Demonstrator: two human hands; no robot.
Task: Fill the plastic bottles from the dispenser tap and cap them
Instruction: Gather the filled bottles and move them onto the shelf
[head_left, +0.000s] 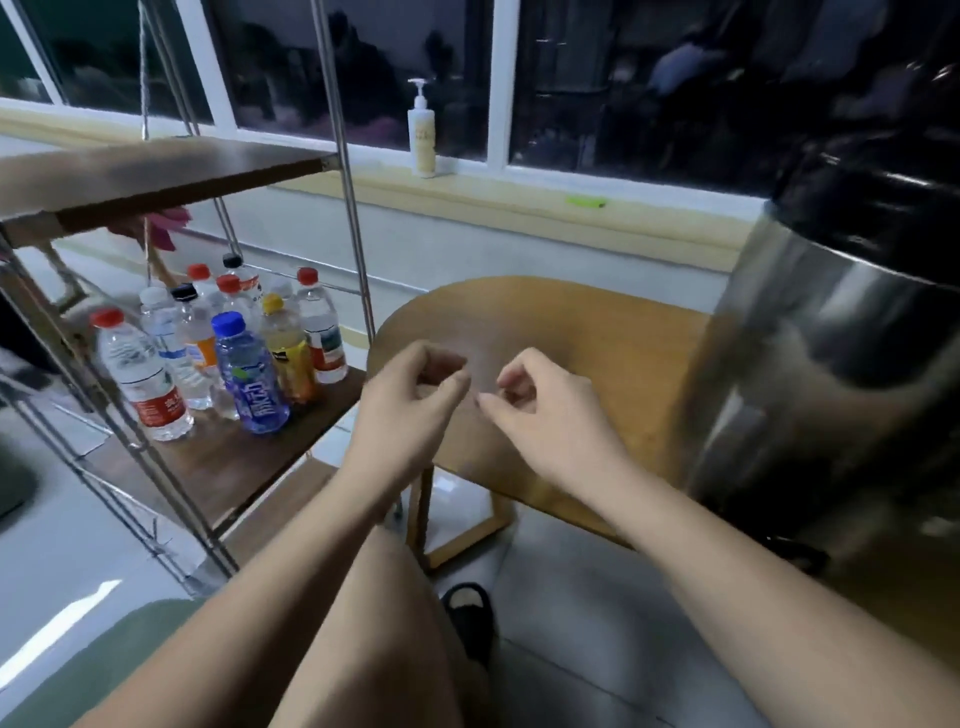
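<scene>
Standing at the far right, a large steel dispenser (831, 364) with a black lid is seen against the right edge of the round wooden desk (597, 322). A metal rack is placed to the left, and on its lower wooden shelf (249, 457) the plastic bottles (249, 374) are grouped upright and capped in red, black, blue, yellow and white. Well apart from the dispenser, both hands are held above the desk, close together but not touching. The left hand (410, 400) and the right hand (545, 415) are each curled, with nothing seen in them. A pump bottle (422, 135) is set on the window sill (519, 202) behind.
</scene>
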